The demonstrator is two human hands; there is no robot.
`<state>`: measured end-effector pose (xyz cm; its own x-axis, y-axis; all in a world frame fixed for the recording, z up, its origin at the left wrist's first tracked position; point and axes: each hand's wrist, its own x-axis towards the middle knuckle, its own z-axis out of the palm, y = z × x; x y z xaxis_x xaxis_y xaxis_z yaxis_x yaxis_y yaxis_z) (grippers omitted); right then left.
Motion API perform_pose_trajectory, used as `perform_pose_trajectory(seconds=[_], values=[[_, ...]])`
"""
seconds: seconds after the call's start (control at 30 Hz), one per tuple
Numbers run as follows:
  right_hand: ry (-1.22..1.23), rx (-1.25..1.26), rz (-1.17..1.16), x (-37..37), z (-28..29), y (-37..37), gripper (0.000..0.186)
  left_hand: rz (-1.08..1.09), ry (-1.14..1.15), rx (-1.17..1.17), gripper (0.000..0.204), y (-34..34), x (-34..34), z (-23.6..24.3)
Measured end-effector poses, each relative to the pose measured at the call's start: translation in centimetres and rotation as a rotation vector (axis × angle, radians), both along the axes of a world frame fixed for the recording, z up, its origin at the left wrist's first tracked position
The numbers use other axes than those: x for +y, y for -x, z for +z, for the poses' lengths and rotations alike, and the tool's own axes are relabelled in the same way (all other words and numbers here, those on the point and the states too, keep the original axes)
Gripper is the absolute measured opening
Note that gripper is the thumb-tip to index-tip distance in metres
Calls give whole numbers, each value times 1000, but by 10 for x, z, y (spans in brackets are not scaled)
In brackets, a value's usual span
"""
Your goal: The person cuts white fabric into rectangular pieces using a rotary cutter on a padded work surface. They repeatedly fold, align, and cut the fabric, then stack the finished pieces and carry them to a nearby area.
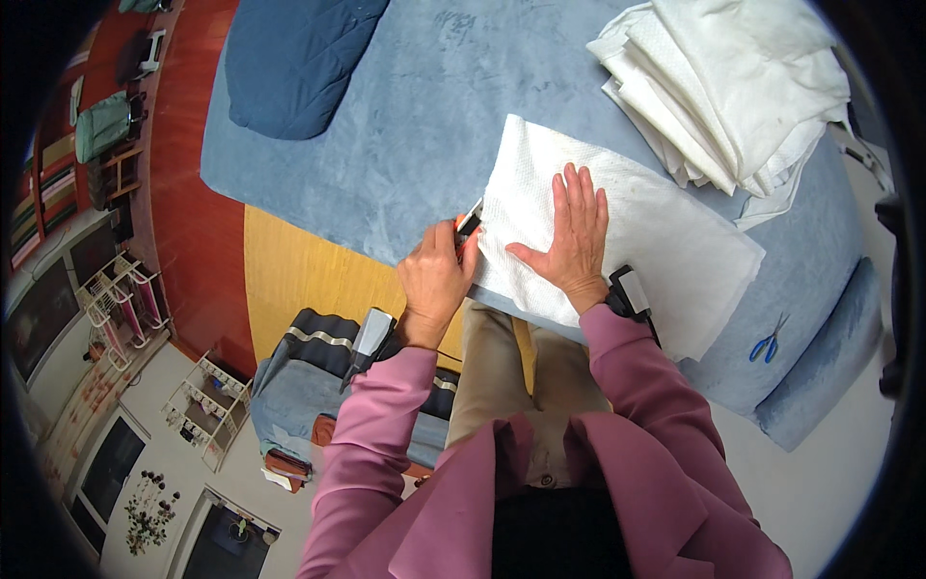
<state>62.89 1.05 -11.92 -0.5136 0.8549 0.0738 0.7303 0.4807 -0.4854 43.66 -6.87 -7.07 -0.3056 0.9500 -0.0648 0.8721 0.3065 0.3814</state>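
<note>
My left hand (432, 275) is closed on an orange-and-black cutting tool (469, 220), seemingly scissors, with metal showing at the left edge of a white textured cloth (675, 261). My right hand (574, 241) lies open and flat on this cloth, fingers pointing away from me and thumb out to the left. The cloth lies on a blue plush bed cover (405, 125) and reaches over its near edge. A dark-and-silver device is strapped at each of my wrists.
A folded white stack (723, 87) sits at upper right, a navy quilted item (294, 63) at upper left. Blue-handled scissors (767, 343) lie on the right. A blue roll (820, 347) borders the bed; dark striped seating (313, 338) stands below left, with white racks (207, 405) beyond.
</note>
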Motion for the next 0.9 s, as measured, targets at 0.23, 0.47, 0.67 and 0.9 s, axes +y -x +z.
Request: perform_pose_trajectory(seconds=[0.23, 0.47, 0.67, 0.9], values=[[3, -15, 2, 0, -1, 0, 115, 41, 51, -15, 29, -9, 28, 1], [16, -25, 5, 1, 0, 0, 115, -8, 21, 55, 30, 45, 14, 21], [29, 22, 12, 0, -1, 0, 115, -79, 37, 65, 29, 35, 16, 11], [16, 8, 18, 0, -3, -1, 114, -57, 20, 47, 29, 10, 38, 4]])
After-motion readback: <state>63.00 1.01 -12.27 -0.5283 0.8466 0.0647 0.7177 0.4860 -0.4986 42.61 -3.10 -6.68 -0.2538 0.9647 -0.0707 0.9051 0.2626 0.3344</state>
